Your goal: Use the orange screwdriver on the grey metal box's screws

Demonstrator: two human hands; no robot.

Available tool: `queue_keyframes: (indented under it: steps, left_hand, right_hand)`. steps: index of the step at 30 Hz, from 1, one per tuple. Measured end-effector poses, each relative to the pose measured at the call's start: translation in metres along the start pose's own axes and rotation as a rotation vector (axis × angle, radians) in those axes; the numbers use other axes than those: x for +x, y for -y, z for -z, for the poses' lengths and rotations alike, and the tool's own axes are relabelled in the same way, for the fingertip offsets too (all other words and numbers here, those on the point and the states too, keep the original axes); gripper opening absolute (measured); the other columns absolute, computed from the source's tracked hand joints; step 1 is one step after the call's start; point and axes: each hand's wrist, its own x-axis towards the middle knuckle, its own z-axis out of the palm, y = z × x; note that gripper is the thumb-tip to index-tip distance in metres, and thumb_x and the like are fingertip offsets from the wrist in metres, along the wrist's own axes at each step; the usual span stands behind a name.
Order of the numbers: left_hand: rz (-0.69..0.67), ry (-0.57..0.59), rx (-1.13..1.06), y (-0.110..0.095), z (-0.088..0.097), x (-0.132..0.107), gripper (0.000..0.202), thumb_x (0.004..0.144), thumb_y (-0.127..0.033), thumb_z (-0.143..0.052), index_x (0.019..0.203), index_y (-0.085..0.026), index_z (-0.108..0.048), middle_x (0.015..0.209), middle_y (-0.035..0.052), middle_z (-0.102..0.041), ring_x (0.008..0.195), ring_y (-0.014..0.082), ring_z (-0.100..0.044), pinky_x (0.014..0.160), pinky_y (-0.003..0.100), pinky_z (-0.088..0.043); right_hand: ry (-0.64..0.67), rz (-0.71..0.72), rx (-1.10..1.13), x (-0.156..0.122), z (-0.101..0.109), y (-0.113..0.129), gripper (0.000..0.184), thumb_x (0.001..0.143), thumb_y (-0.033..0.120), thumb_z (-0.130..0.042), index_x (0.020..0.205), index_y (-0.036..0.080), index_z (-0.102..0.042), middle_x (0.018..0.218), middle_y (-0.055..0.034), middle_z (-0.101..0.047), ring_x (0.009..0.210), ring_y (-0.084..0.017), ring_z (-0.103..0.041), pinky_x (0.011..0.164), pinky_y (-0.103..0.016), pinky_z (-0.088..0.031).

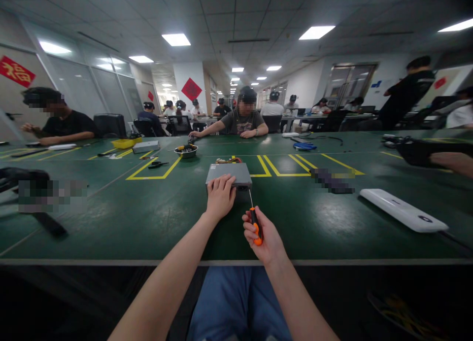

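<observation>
A grey metal computer power supply point(236, 172) sits on the green table, with coloured wires at its far side and a dark socket on its near face. Over its near left edge, my left hand point(220, 195) grips the box, fingers lying on the top. My right hand point(264, 232) is closed around the orange and black handle of a screwdriver point(254, 222). The thin shaft points up and away, its tip at the right end of the near face. Whether the tip sits in a screw is too small to tell.
Right of my hands are a dark blurred object point(330, 180) and a white elongated device point(404, 210) with a cable. A metal bowl point(185, 153) of tools, a yellow tray point(124, 143) and blue cable point(305, 146) lie farther back. A person point(242, 119) sits opposite.
</observation>
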Motion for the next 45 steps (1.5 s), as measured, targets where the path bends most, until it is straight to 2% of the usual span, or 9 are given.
queue_keyframes:
  steps: [3, 6, 17, 32, 39, 45]
  left_hand:
    - [0.002, 0.005, -0.001, 0.0, 0.0, 0.0, 0.033, 0.088, -0.026, -0.042, 0.12, -0.022, -0.049, 0.126, 0.0083, -0.053, 0.118, 0.0232, -0.043, 0.1, 0.042, -0.026]
    - [0.003, 0.012, -0.005, 0.0, 0.0, 0.0, 0.033, 0.089, -0.027, -0.041, 0.12, -0.022, -0.049, 0.126, 0.0084, -0.053, 0.119, 0.0237, -0.043, 0.1, 0.043, -0.026]
    - [0.005, 0.005, -0.001, -0.001, 0.0, 0.0, 0.033, 0.088, -0.025, -0.042, 0.12, -0.022, -0.049, 0.127, 0.0079, -0.053, 0.119, 0.0234, -0.043, 0.1, 0.043, -0.026]
    - [0.012, 0.004, -0.006, -0.001, 0.0, 0.001, 0.033, 0.088, -0.025, -0.042, 0.12, -0.023, -0.049, 0.126, 0.0085, -0.053, 0.118, 0.0239, -0.044, 0.1, 0.044, -0.026]
    - [0.013, -0.006, -0.001, -0.001, -0.002, 0.001, 0.033, 0.088, -0.024, -0.042, 0.12, -0.023, -0.049, 0.127, 0.0071, -0.053, 0.118, 0.0224, -0.043, 0.101, 0.043, -0.025]
    - [0.02, -0.02, 0.011, -0.002, -0.002, 0.001, 0.03, 0.091, -0.024, -0.038, 0.118, -0.023, -0.051, 0.125, 0.0059, -0.054, 0.117, 0.0213, -0.044, 0.1, 0.041, -0.027]
  right_hand:
    - [-0.016, 0.025, 0.001, 0.0, 0.0, -0.001, 0.018, 0.091, 0.02, -0.044, 0.075, 0.014, -0.05, 0.062, -0.0008, -0.053, 0.038, -0.002, -0.039, 0.028, -0.008, -0.029]
    - [-0.004, 0.016, 0.001, -0.002, -0.001, 0.0, 0.023, 0.093, 0.022, -0.039, 0.075, 0.013, -0.05, 0.061, -0.0008, -0.051, 0.04, -0.003, -0.041, 0.03, -0.008, -0.031]
    - [0.043, -0.053, -0.093, -0.005, -0.003, -0.003, 0.033, 0.095, 0.025, -0.033, 0.073, 0.011, -0.053, 0.057, -0.0002, -0.049, 0.034, -0.002, -0.034, 0.027, -0.009, -0.028]
    - [-0.022, -0.089, -0.183, 0.006, -0.011, -0.006, 0.028, 0.092, 0.027, -0.041, 0.073, 0.01, -0.053, 0.053, -0.0008, -0.05, 0.032, -0.002, -0.036, 0.027, -0.01, -0.026]
    - [-0.113, 0.01, -0.161, 0.004, -0.018, -0.012, 0.019, 0.087, 0.015, -0.049, 0.068, 0.013, -0.049, 0.055, 0.0006, -0.053, 0.033, -0.001, -0.037, 0.027, -0.009, -0.024]
    - [-0.103, -0.056, -0.119, 0.002, -0.022, -0.013, 0.029, 0.093, 0.023, -0.039, 0.073, 0.01, -0.054, 0.055, -0.0008, -0.051, 0.037, -0.002, -0.041, 0.031, -0.008, -0.031]
